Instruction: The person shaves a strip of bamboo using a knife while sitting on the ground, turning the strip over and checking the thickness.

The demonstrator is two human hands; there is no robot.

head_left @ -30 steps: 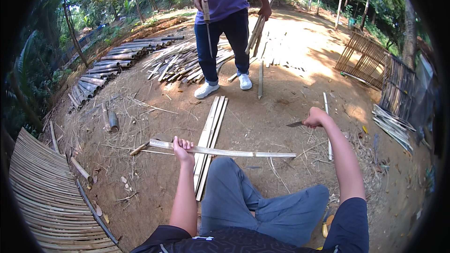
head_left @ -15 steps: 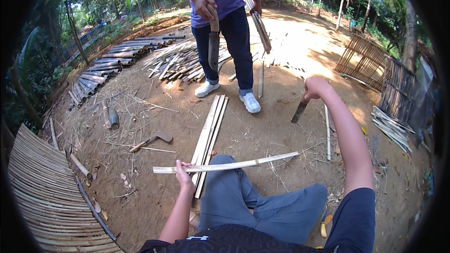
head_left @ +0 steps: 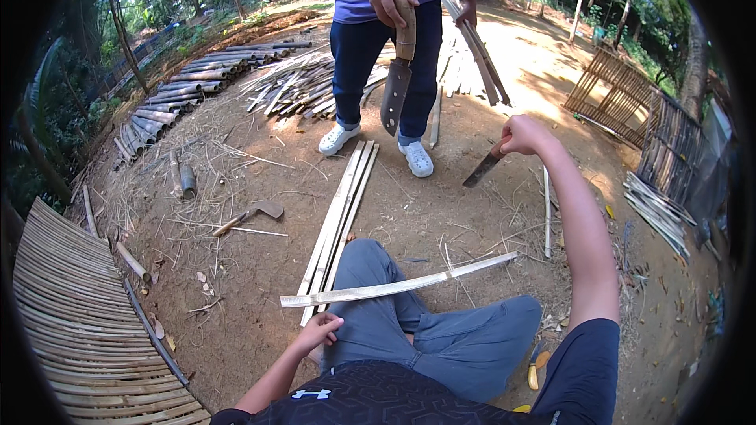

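Note:
My right hand (head_left: 526,135) is raised on the right, wrapped round the wooden handle of a knife (head_left: 483,169) whose dark blade slants down to the left. Across my bent knee rests a pale bamboo strip (head_left: 402,289), its left end over several more split strips (head_left: 340,220) lying lengthwise on the ground. My left hand (head_left: 319,332) is just below that left end, apart from it, fingers loosely bent and holding nothing. In front of me a standing person grips a broad machete (head_left: 398,83), blade down, and carries bamboo slats (head_left: 478,55) in the other hand.
A billhook (head_left: 248,217) lies on the dirt at left, near a bamboo slat mat (head_left: 75,323). Cut bamboo poles (head_left: 177,98) and a heap of split pieces (head_left: 303,86) lie farther back. A yellow-handled tool (head_left: 534,374) is by my right thigh; bamboo panels (head_left: 610,98) stand at right.
My left hand has let go of the bamboo strip and drawn down. My right hand has tilted the knife blade leftward. The other person has moved closer and to the right with the machete.

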